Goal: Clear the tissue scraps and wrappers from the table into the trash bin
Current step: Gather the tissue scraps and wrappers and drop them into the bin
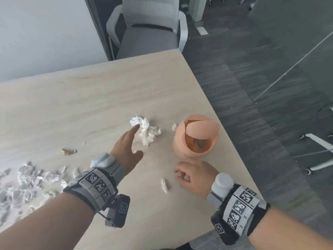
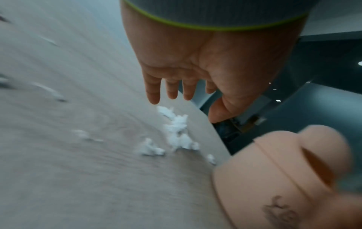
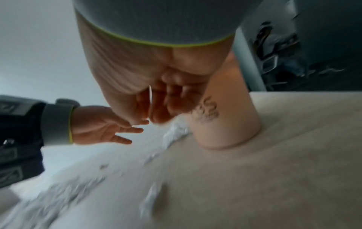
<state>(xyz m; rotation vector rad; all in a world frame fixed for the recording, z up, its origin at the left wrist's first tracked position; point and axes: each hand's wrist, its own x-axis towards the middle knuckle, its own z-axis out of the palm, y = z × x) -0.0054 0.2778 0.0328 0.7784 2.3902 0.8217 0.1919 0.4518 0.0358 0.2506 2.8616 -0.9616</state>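
Fingers (image 1: pixel 134 129) of the left hand (image 1: pixel 126 148), extended and empty, reach the crumpled white tissue wad (image 1: pixel 146 131) left of the peach swing-lid bin (image 1: pixel 195 139) on the counter (image 1: pixel 90 98); a loose pinch could shed scraps.

One bin (image 1: pixel 195 139) stands near the surface's (image 1: pixel 90 98) right edge. One big tissue wad (image 1: pixel 146 131) lies mid-surface, with two small scraps (image 1: pixel 174 127) (image 1: pixel 164 185) apart from it. One brown scrap (image 1: pixel 67 151). One heap of tissue (image 1: pixel 27 183) lies at the left edge, its pieces too many and blurred to count. Two hands (image 1: pixel 128 147) (image 1: pixel 193 176). One chair (image 1: pixel 147 27).
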